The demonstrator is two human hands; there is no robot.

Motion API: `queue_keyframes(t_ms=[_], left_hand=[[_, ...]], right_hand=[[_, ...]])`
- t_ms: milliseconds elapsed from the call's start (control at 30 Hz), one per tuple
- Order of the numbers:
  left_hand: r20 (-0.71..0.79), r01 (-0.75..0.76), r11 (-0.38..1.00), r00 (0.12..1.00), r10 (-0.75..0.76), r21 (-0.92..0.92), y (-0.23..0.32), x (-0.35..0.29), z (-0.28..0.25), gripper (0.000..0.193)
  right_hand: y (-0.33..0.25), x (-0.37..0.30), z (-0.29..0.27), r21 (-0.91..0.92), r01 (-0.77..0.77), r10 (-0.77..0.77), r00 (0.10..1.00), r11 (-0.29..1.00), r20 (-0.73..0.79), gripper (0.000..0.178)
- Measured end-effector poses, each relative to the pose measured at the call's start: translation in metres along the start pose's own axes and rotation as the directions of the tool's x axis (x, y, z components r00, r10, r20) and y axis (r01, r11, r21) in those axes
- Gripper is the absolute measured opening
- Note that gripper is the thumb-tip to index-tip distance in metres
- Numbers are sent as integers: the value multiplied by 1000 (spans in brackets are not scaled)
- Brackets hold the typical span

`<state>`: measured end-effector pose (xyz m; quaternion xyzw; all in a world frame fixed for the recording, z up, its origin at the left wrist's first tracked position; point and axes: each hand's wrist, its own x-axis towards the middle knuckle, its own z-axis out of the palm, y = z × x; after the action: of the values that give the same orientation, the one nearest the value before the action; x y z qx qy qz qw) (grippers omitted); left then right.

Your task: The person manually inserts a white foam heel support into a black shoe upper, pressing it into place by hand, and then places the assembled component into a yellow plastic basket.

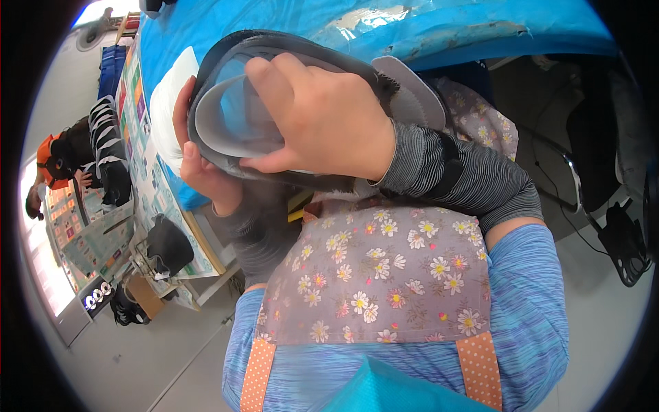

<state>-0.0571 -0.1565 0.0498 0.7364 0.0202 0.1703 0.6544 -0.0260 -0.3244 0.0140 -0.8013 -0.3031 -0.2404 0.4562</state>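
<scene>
A dark grey and black shoe upper [226, 51] is held up before me, its opening facing me. Inside it a pale grey curved lining [213, 127] forms a loop, with blue showing through. My left hand [202, 175] grips the rounded left end from outside, fingers behind and thumb at the rim. Over the opening lies my right hand [329, 117], with bent fingers at the lining and thumb pressed on the lower edge; its fingertips are partly hidden. A grey rounded flap [412, 89], like a tongue, sticks out on the right.
A blue sheet [295, 20] covers the table beyond the upper. Left of it lies a white bundle [168, 113]. Several dark shoe pieces [113, 154] stand in a row farther left, near another person in orange [51, 161]. A black chair [597, 137] is at right.
</scene>
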Motion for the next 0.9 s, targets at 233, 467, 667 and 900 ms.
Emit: queue_keyframes(t_ms=[233, 467, 667, 900], left_hand=[[-6, -9, 1000, 1000, 9, 8, 2, 1, 9, 79], [8, -18, 1000, 1000, 18, 7, 4, 0, 6, 78], [-1, -3, 1000, 1000, 3, 13, 7, 0, 9, 76], [-12, 9, 1000, 1000, -10, -11, 8, -1, 9, 76]], right_hand=[[1, 1, 0, 35, -52, 51, 999, 998, 17, 88], [2, 2, 0, 75, -86, 83, 995, 993, 50, 87], [4, 3, 4, 36, -31, 32, 999, 999, -27, 86], [3, 2, 3, 52, -23, 24, 999, 998, -33, 86]])
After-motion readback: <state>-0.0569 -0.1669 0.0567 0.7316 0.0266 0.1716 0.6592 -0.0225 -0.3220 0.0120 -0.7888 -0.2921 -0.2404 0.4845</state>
